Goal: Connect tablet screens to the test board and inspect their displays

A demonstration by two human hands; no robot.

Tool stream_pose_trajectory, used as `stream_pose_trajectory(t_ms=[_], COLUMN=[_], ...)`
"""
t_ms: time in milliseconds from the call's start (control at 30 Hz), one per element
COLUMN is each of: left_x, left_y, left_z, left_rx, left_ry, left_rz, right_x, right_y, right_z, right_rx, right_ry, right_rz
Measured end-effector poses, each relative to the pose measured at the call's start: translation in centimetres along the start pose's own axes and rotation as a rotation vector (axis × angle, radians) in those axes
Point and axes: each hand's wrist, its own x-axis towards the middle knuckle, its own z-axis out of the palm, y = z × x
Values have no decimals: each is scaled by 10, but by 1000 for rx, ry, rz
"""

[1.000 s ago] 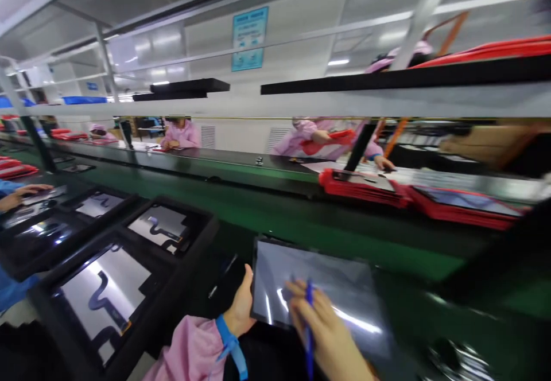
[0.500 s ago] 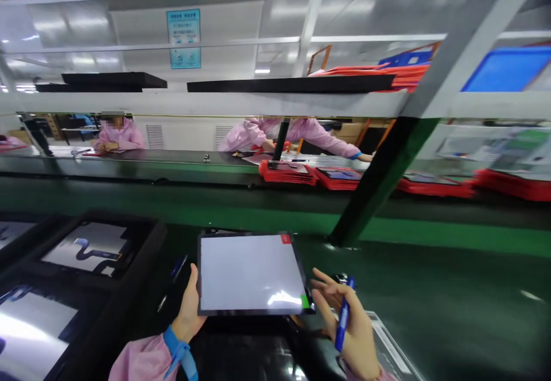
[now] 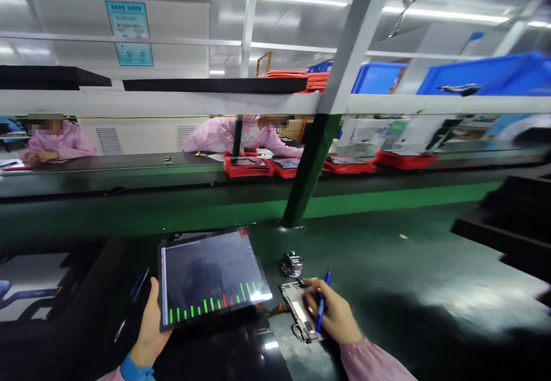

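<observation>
My left hand (image 3: 151,323) is closed on the left edge of a tablet screen (image 3: 210,278), which is tilted and lit dark, with green and red bars along its lower edge. My right hand (image 3: 333,309) keeps a blue pen (image 3: 321,309) between its fingers. Those fingertips are over the circuit board (image 3: 297,306), seemingly touching it; the exact contact is hidden. A brownish ribbon cable (image 3: 275,309) runs between the screen and the board. Just behind the board sits a small chrome tally counter (image 3: 293,263).
Black trays (image 3: 38,300) with screen panels stand at left, and pens (image 3: 140,283) lie beside them. A green post (image 3: 307,174) rises from the bench. Black trays (image 3: 508,237) are stacked at right. Red stacks (image 3: 249,167) lie across the bench, near a person in pink (image 3: 232,134).
My view has swung right. The screen has turned from white to dark with coloured bars and tilted. My right hand has moved from the screen's edge down to the circuit board.
</observation>
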Motion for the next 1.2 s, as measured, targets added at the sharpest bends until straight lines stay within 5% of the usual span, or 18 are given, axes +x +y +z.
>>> stream_pose_trajectory(t_ms=[300, 567, 733, 800, 967, 1200], left_x=[1, 0, -7, -10, -16, -27], left_y=[-3, 3, 7, 5, 10, 8], left_z=[-2, -2, -4, -12, -52, -94], left_rx=[-12, -16, 48, 154, 717, 1229], left_ry=[-20, -78, 38, 28, -160, -649], left_rz=[8, -61, -44, 67, 383, 565], right_x=[-1, 5, -1, 1, 5, -38], right_y=[1, 12, -30, -61, -117, -105], right_z=[7, 9, 20, 24, 17, 8], right_rx=[-119, -208, 36, 312, 628, 728], right_ry=[-82, -131, 42, -12, -176, -263], right_rz=[-130, -92, 63, 159, 119, -195])
